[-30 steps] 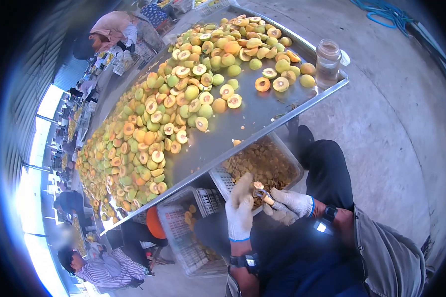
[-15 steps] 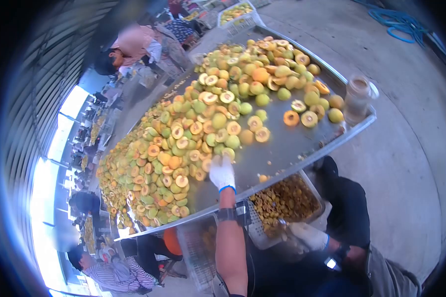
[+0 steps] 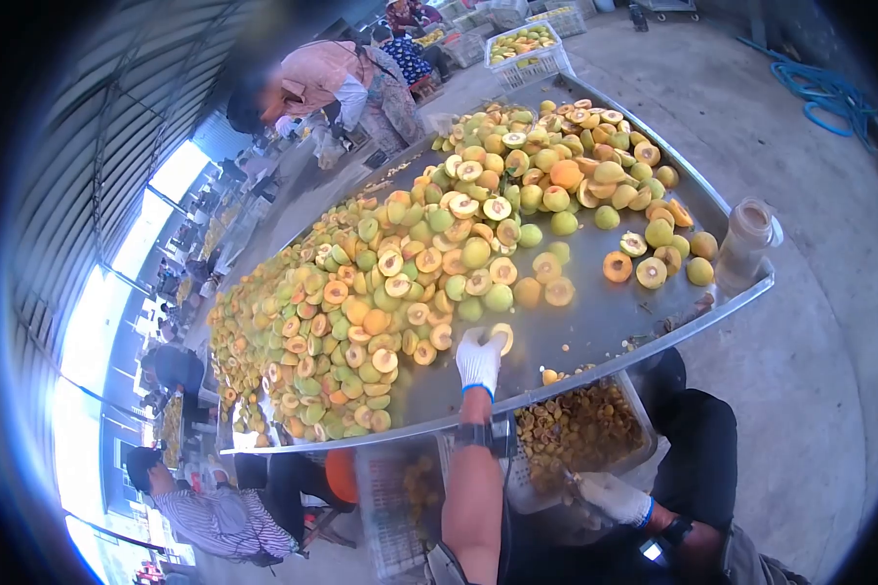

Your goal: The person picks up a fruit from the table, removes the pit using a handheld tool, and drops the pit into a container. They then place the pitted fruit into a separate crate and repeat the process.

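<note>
Clamped in the left grip (image 3: pixel 478 363): a halved fruit (image 3: pixel 502 338), just inside the near edge of the surface (image 3: pixel 595 314)

Pinched at the side by gloved fingertips, with the cut face partly showing past the fingers; probably held so for a light hold on soft flesh. Reached across the near edge with the forearm over the rim, beside the heaped fruit (image 3: pixel 390 283).

Down below that same edge, the right grip (image 3: pixel 615 499), apparently closed around a slim tool (image 3: pixel 571 477); exact finger closure hard to tell at this blur. Kept low beside a crate of brown pieces (image 3: pixel 580 429), probably to stay close to the crate while reaching with the other hand.

Piled thickly from the left end along the far edge toward the far right corner, fruit both halved and round-side up. Set somewhat apart toward the right edge, a few loose halves (image 3: pixel 651 273). Tucked into the near right corner, a clear jar (image 3: pixel 746 234), perhaps put there to be out of the way of the arms. Turned up all around, a metal rim (image 3: pixel 654 345), likely to stop rolling.

Beyond the far right corner, a white crate of fruit (image 3: pixel 527 60); past the far edge, a bending person in pink (image 3: pixel 327 76).
</note>
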`<state>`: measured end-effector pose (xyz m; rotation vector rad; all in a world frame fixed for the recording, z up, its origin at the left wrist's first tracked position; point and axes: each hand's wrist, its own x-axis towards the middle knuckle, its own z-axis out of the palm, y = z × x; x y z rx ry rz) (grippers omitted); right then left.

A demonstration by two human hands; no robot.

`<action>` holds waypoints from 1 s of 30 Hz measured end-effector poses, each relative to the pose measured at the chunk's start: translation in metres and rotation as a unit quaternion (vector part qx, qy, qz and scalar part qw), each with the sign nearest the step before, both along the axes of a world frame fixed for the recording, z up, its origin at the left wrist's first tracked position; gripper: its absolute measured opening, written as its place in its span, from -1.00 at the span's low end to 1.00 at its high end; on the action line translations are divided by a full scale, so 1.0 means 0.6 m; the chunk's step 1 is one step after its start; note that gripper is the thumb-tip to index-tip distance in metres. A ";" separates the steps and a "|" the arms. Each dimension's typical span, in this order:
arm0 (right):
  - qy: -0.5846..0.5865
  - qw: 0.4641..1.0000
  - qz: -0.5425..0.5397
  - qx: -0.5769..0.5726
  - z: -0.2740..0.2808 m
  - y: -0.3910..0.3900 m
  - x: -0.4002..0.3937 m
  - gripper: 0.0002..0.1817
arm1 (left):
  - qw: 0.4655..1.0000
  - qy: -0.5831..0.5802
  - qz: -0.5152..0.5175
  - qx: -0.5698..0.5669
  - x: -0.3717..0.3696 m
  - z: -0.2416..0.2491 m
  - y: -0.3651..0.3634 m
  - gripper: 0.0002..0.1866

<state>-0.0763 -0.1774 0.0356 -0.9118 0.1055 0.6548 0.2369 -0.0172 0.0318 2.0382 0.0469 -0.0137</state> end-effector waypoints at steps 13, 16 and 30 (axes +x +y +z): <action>-0.160 0.914 -0.076 -0.364 0.109 0.022 -0.007 -0.63 | 0.723 0.173 -0.009 -0.669 -0.395 0.075 0.026 -0.44; -0.181 0.896 -0.082 -0.398 0.128 0.037 -0.014 -0.61 | 0.717 0.171 -0.003 -0.676 -0.427 0.081 0.017 -0.37; -0.191 0.847 -0.123 -0.481 0.137 0.047 -0.017 -0.55 | 0.780 0.177 0.049 -0.599 -0.447 0.090 -0.018 -0.50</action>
